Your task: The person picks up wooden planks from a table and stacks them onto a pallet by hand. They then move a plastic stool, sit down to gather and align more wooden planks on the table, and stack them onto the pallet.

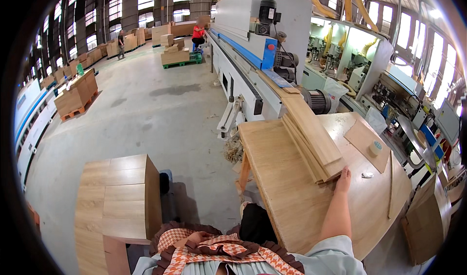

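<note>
Head view: the right hand [343,176] lies flat, fingers released, against the near end of the stack of long light-oak boards [311,139], which slants across the round-edged wooden desk [287,197] toward one o'clock. The left hand is out of sight, so I cannot tell its state. A push off-centre could fan the boards sideways toward the small tape roll [375,147] at three o'clock.
</note>
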{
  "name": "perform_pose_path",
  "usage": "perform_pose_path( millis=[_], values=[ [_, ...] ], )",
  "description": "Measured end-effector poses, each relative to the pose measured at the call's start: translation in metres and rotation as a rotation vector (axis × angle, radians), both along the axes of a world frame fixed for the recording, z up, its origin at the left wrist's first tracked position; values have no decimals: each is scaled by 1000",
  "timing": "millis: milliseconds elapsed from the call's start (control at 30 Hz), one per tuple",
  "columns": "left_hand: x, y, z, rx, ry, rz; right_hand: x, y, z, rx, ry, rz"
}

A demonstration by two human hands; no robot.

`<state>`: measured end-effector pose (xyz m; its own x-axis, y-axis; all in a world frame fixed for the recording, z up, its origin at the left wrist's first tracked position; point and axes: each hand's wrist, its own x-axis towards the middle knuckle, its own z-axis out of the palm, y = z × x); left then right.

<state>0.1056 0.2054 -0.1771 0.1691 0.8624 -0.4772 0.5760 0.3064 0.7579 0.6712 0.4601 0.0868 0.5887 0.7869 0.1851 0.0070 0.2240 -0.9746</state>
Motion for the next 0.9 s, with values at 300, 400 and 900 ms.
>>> perform_pose_path(
  millis=[300, 400, 900],
  values=[
    [3, -2, 51, 17, 81, -129, 8, -1, 0, -40, 68, 18],
    [-6, -9, 25, -42, 24, -58, -17, -5, 13, -37, 111, 65],
    [2, -4, 21, -48, 121, -70, -14, -2, 7, -19, -29, 24]
  ],
)
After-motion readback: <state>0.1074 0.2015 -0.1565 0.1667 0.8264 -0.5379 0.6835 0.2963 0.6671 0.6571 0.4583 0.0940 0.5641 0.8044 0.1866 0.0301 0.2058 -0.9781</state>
